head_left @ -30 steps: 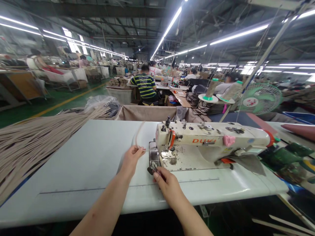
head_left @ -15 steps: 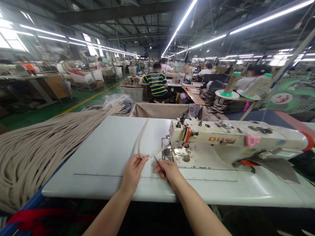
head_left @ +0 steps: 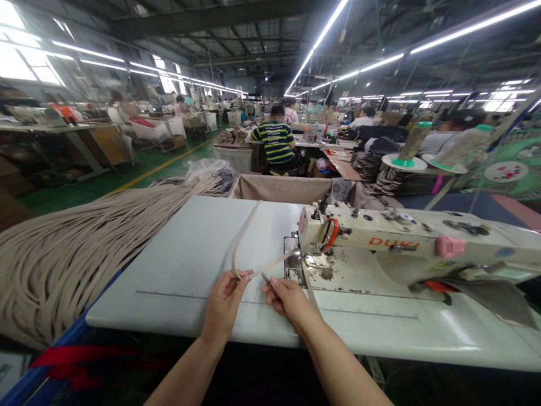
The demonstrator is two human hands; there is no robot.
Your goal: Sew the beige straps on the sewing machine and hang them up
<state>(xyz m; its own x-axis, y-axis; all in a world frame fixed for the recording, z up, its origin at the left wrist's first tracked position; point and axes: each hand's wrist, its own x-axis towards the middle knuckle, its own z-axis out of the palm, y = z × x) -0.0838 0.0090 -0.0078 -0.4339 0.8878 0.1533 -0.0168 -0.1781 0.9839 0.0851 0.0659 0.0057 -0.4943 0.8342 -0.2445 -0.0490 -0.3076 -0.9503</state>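
Note:
Pinched in my left hand [head_left: 225, 299] is a thin beige strip [head_left: 238, 243]. Part of it curves away over the white tabletop [head_left: 198, 242], and a part runs right toward the needle area of the sewing machine [head_left: 359, 231]. My right hand [head_left: 288, 299] is closed around a small metal tool [head_left: 266, 278], perhaps thread snips, its tip pointing up-left near the strip. Another length of strip [head_left: 308, 285] hangs from the machine's needle area and passes behind my right hand.
A big bundle of beige strips [head_left: 84, 237] lies left of the table. Beyond the far edge is a fabric-lined bin [head_left: 283, 189]. Thread cones [head_left: 414, 144] and a green fan [head_left: 513, 169] stand at right. A person in a striped shirt [head_left: 274, 142] sits ahead.
The view has shifted, so the machine appears farther right. A length of strip now shows hanging from the needle area beside my right hand. Both hands keep their holds.

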